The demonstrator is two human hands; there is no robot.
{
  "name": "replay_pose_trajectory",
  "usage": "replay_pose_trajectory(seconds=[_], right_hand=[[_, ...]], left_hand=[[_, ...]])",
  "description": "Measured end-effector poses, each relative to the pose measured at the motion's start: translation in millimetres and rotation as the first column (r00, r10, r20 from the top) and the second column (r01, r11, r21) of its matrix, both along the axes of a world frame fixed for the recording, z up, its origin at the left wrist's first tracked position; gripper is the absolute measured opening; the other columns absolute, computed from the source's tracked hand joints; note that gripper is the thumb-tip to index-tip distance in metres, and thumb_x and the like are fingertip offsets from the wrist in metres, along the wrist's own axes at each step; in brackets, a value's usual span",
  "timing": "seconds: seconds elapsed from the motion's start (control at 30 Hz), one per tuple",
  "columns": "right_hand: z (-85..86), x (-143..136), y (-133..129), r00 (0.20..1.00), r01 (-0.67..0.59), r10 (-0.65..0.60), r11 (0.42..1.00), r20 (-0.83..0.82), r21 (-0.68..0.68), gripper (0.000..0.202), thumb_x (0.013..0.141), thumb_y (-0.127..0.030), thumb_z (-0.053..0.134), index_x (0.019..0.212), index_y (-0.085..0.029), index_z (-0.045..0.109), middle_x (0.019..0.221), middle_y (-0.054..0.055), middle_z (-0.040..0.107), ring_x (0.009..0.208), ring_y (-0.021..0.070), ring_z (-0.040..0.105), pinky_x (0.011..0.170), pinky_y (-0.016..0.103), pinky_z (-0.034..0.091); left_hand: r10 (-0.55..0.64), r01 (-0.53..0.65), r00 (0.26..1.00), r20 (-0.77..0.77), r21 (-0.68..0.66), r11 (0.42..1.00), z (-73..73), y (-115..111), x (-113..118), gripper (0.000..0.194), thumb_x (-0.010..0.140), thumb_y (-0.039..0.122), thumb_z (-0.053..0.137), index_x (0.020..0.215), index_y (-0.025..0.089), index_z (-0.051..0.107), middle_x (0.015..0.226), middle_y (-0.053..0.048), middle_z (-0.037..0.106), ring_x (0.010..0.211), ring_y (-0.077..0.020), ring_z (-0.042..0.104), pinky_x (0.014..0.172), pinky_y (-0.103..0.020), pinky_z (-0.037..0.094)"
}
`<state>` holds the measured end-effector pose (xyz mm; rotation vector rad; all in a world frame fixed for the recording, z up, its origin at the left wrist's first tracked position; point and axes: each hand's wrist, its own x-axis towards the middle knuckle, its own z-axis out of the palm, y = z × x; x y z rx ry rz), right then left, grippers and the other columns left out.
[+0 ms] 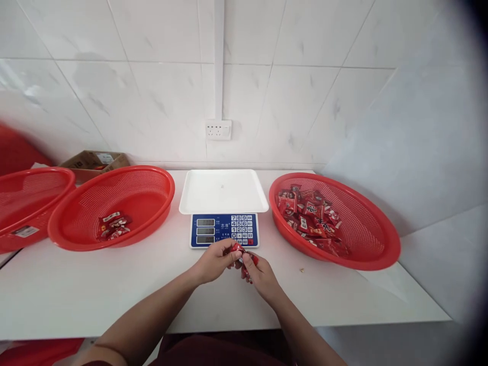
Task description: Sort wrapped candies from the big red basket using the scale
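Seemingly work is early: left hand (214,260) and right hand (263,279) pinch red packets (238,248) at six o'clock from the scale (223,226), a small pile (113,225) sits in the ten-o'clock basket (148,195), and a big heap (310,219) apparently remains in the two-o'clock basket (371,246).

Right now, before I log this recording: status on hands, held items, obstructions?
Left fingers and right fingers: both pinching red packets, count unclear. Packets: on near side of scale. Obstruction: fingers partly hide lower keypad.
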<state>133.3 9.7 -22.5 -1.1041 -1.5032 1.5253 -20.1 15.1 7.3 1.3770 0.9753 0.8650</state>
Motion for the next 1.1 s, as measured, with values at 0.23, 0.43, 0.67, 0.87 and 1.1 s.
replay_pose_trajectory(seconds=[0.23, 0.43, 0.67, 0.87, 1.1], right_hand=[[19.9, -7, 26, 0.994, 0.051, -0.063, 0.991, 0.093, 0.125, 0.034, 0.081, -0.051, 0.048, 0.090, -0.019, 0.057, 0.067, -0.001, 0.056, 0.051, 0.0105, 0.050, 0.045, 0.023, 0.040], [66.5, -28, 86, 0.971, 0.118, -0.164, 0.962, 0.176, 0.246, 0.046, 0.082, -0.053, 0.044, 0.111, -0.020, 0.055, 0.082, 0.004, 0.064, 0.052, 0.0120, 0.055, 0.050, 0.026, 0.043], [64.4, -36, 99, 0.948, 0.246, -0.288, 0.932, 0.132, 0.266, 0.057, 0.082, -0.054, 0.044, 0.130, -0.025, 0.037, 0.103, 0.005, 0.061, 0.054, 0.0109, 0.053, 0.052, 0.027, 0.044], [31.6, -64, 31, 0.993, 0.096, -0.115, 0.944, 0.041, 0.314, 0.047, 0.088, -0.048, 0.036, 0.128, -0.024, 0.039, 0.110, 0.007, 0.057, 0.094, 0.0185, 0.056, 0.081, 0.033, 0.047], [42.8, -28, 22, 0.951, -0.120, -0.073, 0.810, 0.302, 0.574, 0.047, 0.089, -0.038, 0.040, 0.133, -0.021, 0.036, 0.127, 0.010, 0.047, 0.119, 0.0212, 0.042, 0.100, 0.038, 0.035]], left_hand=[[0.220, -0.226, 0.965, 0.146, 0.029, 0.974, -11.8, 4, -12, 0.027, 0.083, 0.041, 0.052, 0.098, 0.018, 0.052, 0.075, 0.000, 0.054, 0.060, -0.0101, 0.050, 0.059, -0.025, 0.043], [0.408, -0.417, 0.894, 0.186, 0.011, 0.909, -24.6, 8, -22, 0.031, 0.084, 0.044, 0.049, 0.104, 0.020, 0.051, 0.074, 0.001, 0.054, 0.060, -0.0098, 0.050, 0.060, -0.024, 0.042], [0.363, -0.363, 0.913, 0.186, -0.037, 0.931, -24.1, 8, -22, 0.032, 0.084, 0.046, 0.049, 0.099, 0.018, 0.052, 0.071, 0.001, 0.055, 0.060, -0.0104, 0.052, 0.061, -0.025, 0.044], [0.227, -0.210, 0.946, 0.230, -0.095, 0.973, -19.7, 0, -17, 0.041, 0.081, 0.045, 0.053, 0.115, 0.022, 0.047, 0.097, -0.006, 0.061, 0.086, -0.0189, 0.059, 0.073, -0.031, 0.048], [0.158, -0.099, 0.948, 0.276, -0.216, 0.971, -24.7, 1, -14, 0.044, 0.078, 0.043, 0.060, 0.115, 0.021, 0.049, 0.089, -0.004, 0.059, 0.079, -0.0170, 0.058, 0.072, -0.031, 0.048]])
